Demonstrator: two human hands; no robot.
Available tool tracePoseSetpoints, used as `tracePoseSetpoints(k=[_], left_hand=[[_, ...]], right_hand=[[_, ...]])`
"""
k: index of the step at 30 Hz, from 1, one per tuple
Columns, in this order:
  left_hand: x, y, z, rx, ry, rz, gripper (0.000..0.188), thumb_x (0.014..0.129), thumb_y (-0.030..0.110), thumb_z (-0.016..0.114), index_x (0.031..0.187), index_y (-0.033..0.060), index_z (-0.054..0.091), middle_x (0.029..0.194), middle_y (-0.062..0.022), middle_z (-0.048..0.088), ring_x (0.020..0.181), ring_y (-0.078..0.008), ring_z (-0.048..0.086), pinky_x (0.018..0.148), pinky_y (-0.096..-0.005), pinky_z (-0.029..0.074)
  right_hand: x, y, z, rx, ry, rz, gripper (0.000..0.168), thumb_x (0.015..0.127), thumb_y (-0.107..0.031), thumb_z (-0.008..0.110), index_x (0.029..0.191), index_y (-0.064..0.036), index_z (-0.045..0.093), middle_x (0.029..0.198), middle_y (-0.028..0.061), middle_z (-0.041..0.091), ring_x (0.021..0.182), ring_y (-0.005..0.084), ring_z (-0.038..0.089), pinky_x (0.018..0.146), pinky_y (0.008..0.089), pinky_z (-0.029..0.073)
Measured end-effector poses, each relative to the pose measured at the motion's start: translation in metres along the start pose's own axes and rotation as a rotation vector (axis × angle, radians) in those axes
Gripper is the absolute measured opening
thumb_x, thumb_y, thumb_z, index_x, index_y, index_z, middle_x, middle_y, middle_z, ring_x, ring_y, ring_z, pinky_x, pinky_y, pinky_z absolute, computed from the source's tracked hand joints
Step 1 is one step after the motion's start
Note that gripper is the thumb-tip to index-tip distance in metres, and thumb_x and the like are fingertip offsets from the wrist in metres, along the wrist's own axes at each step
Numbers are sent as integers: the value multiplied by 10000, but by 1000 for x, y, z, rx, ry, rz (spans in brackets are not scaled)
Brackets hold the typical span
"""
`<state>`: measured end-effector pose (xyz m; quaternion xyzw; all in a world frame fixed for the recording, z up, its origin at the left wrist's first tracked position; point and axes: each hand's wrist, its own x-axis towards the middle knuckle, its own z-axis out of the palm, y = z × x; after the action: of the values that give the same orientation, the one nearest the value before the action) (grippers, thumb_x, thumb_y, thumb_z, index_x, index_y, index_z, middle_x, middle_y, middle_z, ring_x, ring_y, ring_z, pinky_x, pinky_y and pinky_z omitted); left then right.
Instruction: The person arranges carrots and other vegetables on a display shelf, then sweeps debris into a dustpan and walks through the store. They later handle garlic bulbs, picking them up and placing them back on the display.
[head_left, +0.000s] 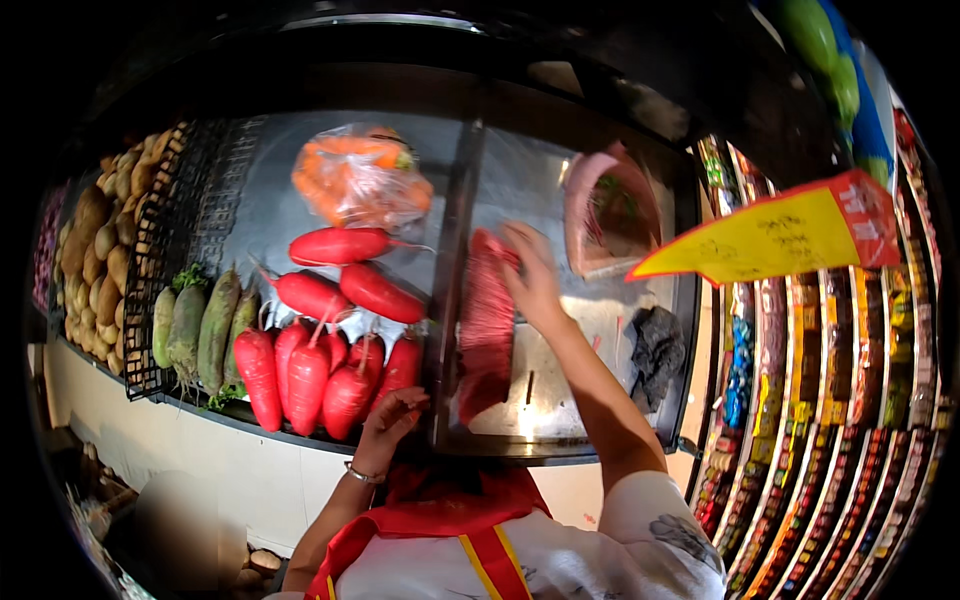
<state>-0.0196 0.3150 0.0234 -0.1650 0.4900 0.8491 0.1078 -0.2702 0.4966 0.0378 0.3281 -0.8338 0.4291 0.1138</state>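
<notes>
My right hand (531, 274), blurred, touches the upper end of a long red ribbed piece (486, 322), perhaps cloth or netting, in the right tray. Whether its fingers grip the piece is unclear. Beside the divider, my left hand (394, 420) hovers at the front edge of the left tray, fingers loosely bent and nothing seen in them. Just above it lie several red radishes (307, 375), bunched upright along the front. Three more radishes (341, 246) lie on their sides behind them. Farther back sits a clear plastic bag of orange carrots (360, 176).
A dark divider (456, 225) splits the display. On the right are a pink open-ended wrapper (574, 210), a crumpled black bag (658, 349) and an overhanging yellow-red sign (787, 229). Green radishes (217, 330) and a black crate (142, 300) of potatoes stand left; packaged-goods shelves (810, 420) rise right.
</notes>
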Motion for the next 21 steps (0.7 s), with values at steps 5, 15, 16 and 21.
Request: tracePoseSetpoints(k=[5, 15, 16, 21], left_hand=[[49, -13, 38, 274, -75, -19, 262, 859, 7, 511, 1116, 54, 512, 1072, -1, 547, 987, -98, 511, 804, -210, 402], [154, -90, 165, 851, -160, 252, 286, 800, -8, 542, 1083, 27, 527, 1079, -104, 551, 978, -197, 555, 867, -287, 432], [143, -98, 187, 1140, -239, 367, 330, 758, 6, 568, 1084, 47, 538, 1096, -109, 538, 995, -229, 543, 872, -322, 433], [129, -160, 255, 1510, -597, 987, 380, 652, 77, 600, 1031, 104, 584, 1061, -121, 530, 1005, -269, 525, 969, -453, 332]], right_hand=[[-156, 119, -157, -647, 298, 329, 647, 694, -201, 719, 1240, -9, 430, 1252, 235, 393, 1150, 393, 369, 978, 446, 294], [-216, 173, -224, -536, 65, 507, 618, 624, -12, 659, 1212, -131, 510, 1193, 152, 472, 1010, 355, 471, 886, 402, 407], [-214, 167, -233, -454, 164, 496, 585, 620, 11, 637, 1183, -106, 531, 1175, 167, 487, 1022, 347, 473, 888, 397, 406], [-205, 126, -288, -130, 401, 432, 556, 606, 79, 584, 1143, -65, 568, 1121, 151, 525, 1042, 272, 524, 899, 315, 413]])
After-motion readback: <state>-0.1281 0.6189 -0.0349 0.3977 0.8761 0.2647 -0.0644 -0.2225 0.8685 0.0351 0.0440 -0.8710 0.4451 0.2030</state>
